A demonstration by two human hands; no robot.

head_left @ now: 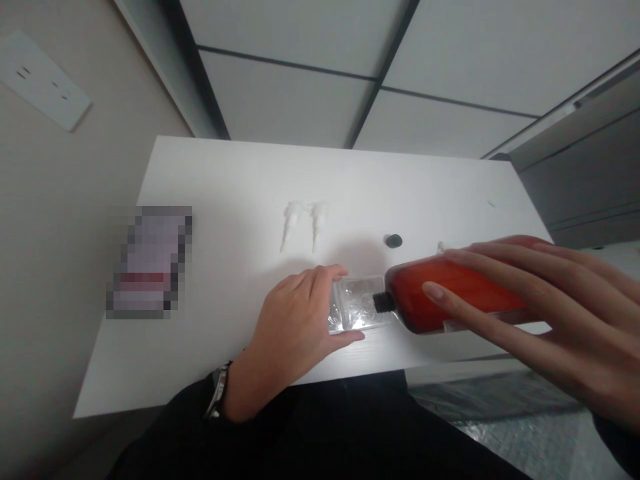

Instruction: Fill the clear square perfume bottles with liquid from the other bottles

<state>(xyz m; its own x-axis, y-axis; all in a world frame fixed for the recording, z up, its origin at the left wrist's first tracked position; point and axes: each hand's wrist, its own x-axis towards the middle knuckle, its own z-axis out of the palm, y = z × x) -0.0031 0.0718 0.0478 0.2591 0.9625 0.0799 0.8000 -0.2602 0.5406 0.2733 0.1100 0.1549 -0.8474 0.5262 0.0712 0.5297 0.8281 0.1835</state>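
My right hand (540, 313) grips a red bottle (450, 293) tipped sideways, its black threaded neck (383, 303) pointing left into a small clear container (355, 305). My left hand (295, 327) wraps around that clear container and steadies it on the white table (225, 187). A watch sits on my left wrist. A small black cap (393, 241) lies on the table just beyond the bottle. Two white pump heads (303, 223) lie side by side further back, near the table's middle.
A blurred-out rectangular object (150, 263) lies on the table's left side. A wall with a white socket plate (43, 80) runs along the left. Grey cabinets (580, 173) stand to the right. The floor beyond has pale tiles with dark joints.
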